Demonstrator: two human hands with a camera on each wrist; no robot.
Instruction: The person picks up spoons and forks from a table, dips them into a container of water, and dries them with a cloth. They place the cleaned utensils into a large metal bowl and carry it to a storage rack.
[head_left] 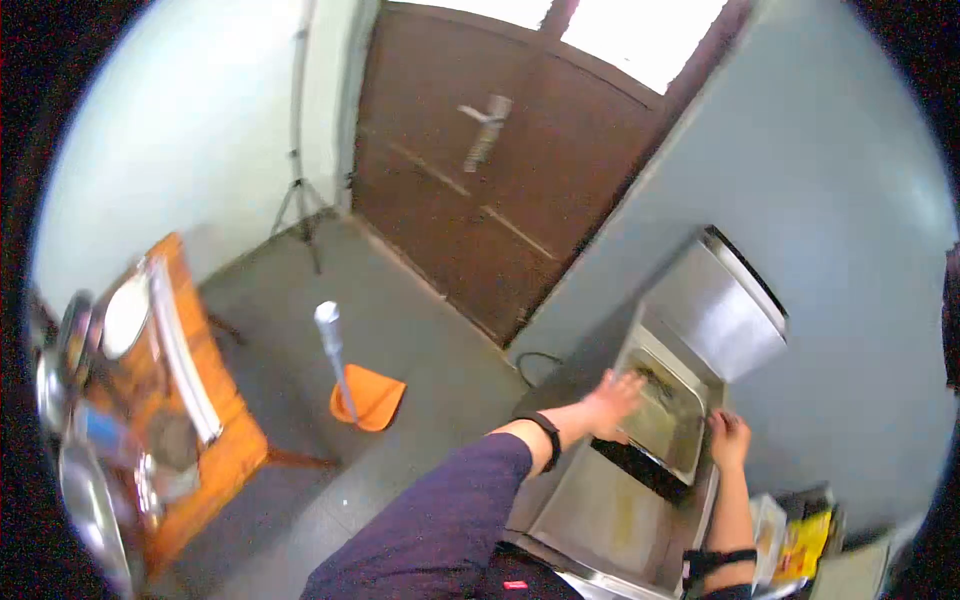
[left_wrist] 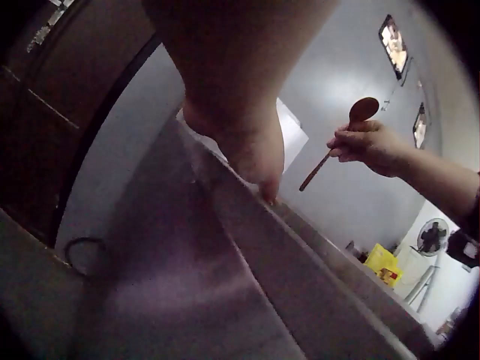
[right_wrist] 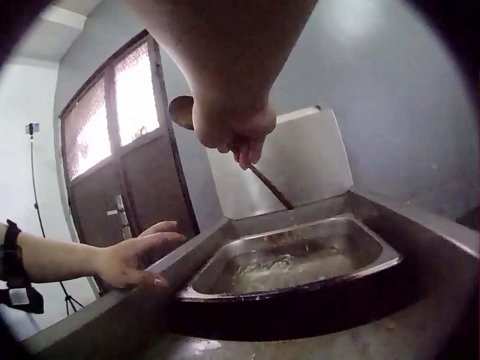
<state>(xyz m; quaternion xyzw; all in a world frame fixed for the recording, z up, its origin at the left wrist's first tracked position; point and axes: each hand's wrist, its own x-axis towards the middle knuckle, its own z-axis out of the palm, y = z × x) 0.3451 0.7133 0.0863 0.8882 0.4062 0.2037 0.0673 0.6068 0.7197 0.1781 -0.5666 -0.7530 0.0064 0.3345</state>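
My right hand (head_left: 730,440) grips a wooden spoon (left_wrist: 364,110) near its bowl, above the right side of a steel unit (head_left: 600,510). In the right wrist view the spoon's handle slants down over a metal pan (right_wrist: 379,244) of cloudy, yellowish liquid, which sits in the unit. My left hand (head_left: 616,400) has its fingers spread at the unit's left edge, beside the pan. A dark gap shows in front of the pan's near rim. Behind the pan stands the unit's raised steel lid (right_wrist: 319,161).
An orange dustpan (head_left: 370,398) with a long handle stands on the floor to the left. Farther left, a wooden table (head_left: 235,405) holds dishes. A yellow packet (head_left: 805,545) lies right of the unit. Brown doors (head_left: 450,130) and a thin tripod (head_left: 300,190) are at the back.
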